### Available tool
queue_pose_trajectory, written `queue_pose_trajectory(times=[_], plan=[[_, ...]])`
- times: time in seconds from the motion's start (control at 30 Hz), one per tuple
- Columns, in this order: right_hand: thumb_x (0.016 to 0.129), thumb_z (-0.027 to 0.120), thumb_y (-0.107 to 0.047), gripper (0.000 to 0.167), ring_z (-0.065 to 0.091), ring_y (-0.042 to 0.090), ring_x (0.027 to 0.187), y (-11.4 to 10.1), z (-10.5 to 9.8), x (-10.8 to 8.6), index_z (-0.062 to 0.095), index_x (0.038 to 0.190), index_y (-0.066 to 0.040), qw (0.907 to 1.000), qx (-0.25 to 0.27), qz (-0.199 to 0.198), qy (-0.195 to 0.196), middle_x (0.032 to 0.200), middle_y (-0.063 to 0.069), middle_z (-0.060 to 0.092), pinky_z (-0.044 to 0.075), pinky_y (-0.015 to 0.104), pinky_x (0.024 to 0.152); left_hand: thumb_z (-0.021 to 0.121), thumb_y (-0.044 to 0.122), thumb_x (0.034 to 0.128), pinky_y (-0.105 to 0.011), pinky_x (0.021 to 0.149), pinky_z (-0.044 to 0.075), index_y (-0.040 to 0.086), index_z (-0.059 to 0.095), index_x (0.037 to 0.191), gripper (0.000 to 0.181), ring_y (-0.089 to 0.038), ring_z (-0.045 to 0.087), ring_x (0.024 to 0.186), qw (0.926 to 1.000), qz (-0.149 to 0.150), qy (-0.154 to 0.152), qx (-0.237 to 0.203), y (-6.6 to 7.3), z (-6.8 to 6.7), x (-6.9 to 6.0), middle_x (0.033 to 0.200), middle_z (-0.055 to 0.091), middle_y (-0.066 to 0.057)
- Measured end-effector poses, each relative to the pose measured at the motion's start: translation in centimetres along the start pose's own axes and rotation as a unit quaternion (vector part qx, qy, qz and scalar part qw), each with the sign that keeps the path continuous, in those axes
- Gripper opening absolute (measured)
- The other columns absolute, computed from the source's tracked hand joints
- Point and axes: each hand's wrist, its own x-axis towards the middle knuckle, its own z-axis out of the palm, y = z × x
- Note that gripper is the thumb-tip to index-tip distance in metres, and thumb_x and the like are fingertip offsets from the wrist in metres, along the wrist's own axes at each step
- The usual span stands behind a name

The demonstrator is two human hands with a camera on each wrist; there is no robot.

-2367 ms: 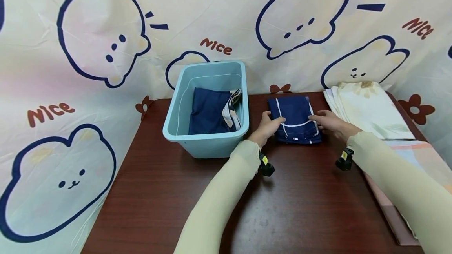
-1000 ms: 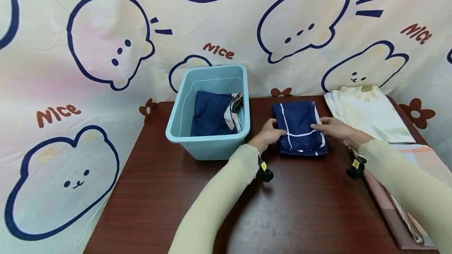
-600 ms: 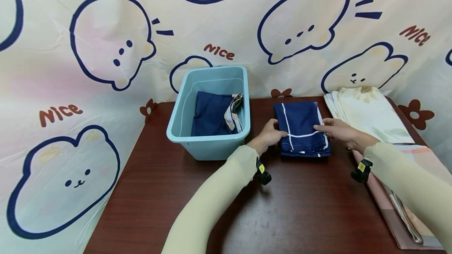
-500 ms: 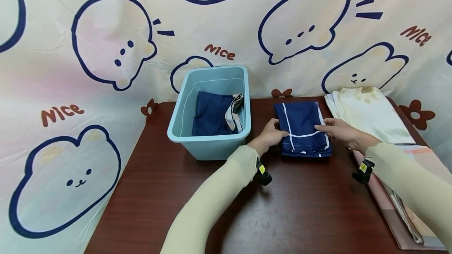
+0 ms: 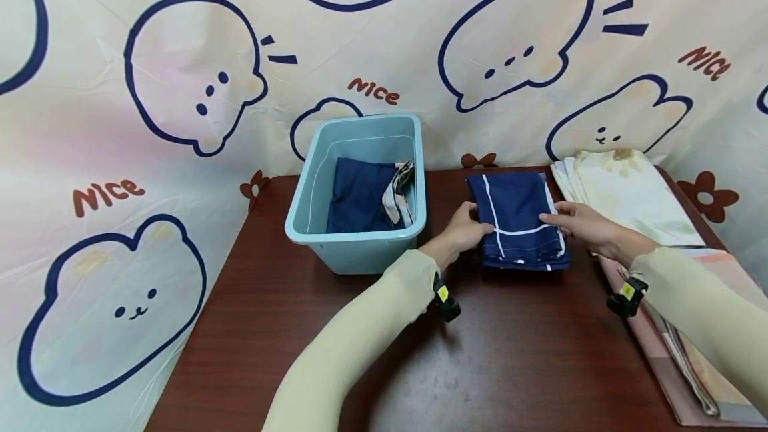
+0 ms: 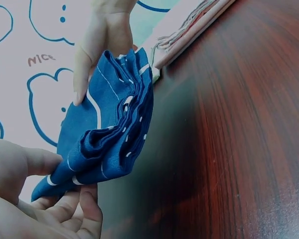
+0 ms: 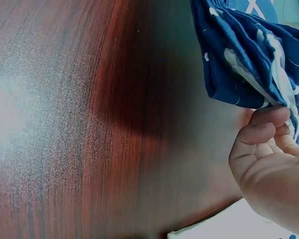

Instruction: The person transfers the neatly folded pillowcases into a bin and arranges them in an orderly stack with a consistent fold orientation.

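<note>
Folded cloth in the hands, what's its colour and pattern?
The folded cloth is navy blue with white lines, clearest in the head view.

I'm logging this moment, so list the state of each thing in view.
White-lined navy cloth: folded in layers, held by both hands
Left hand: gripping its left side
Right hand: pinching its right side
Blue bin: upright, open, fabric inside
Cream floral cloth: folded, lying flat
Pastel cloth: folded, partly hidden
</note>
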Motion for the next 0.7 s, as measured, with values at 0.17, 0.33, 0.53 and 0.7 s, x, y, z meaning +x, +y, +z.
queue_pose_trajectory(times=[0.17,0.33,0.53,0.7], plan=[[0.105,0.051,-0.041,0.086,0.050,0.002,0.081,0.1,-0.1,-0.4,0.006,0.157,0.010,1.0000,0.005,0.002,-0.003,0.095,-0.007,0.046,0.047,0.024,0.079,0.065,0.016,0.0985,-0.036,0.084,0.050,0.013,0.045,0.144,0.050,-0.018,0.059,0.090,0.9999,0.002,0.007,-0.007,0.2,0.1,-0.4,0.114,0.065,-0.012],[0.106,0.050,-0.040,0.087,0.047,0.002,0.074,0.2,-0.2,-0.9,0.002,0.158,0.009,0.9999,0.012,0.001,-0.005,0.085,-0.011,0.045,0.046,0.025,0.075,0.065,0.018,0.0987,-0.037,0.088,0.050,0.014,0.045,0.144,0.049,-0.019,0.061,0.094,0.9999,0.002,0.007,-0.007,0.4,0.3,-1.0,0.115,0.066,-0.011],[0.106,0.049,-0.041,0.088,0.047,-0.003,0.081,0.1,-0.3,-1.6,-0.002,0.157,0.010,0.9999,0.011,-0.004,-0.006,0.095,-0.009,0.048,0.047,0.021,0.080,0.065,0.016,0.0985,-0.038,0.090,0.051,0.014,0.046,0.142,0.047,-0.019,0.063,0.098,0.9998,0.006,0.011,-0.013,0.8,0.5,-1.6,0.116,0.067,-0.012],[0.106,0.048,-0.041,0.091,0.049,-0.002,0.080,-0.1,-0.3,-2.1,-0.008,0.157,0.009,0.9999,0.016,-0.004,-0.005,0.082,-0.014,0.042,0.046,0.021,0.084,0.064,0.016,0.0989,-0.038,0.091,0.051,0.014,0.046,0.141,0.046,-0.018,0.063,0.097,0.9998,0.010,0.008,-0.015,1.2,0.4,-2.1,0.114,0.067,-0.012]])
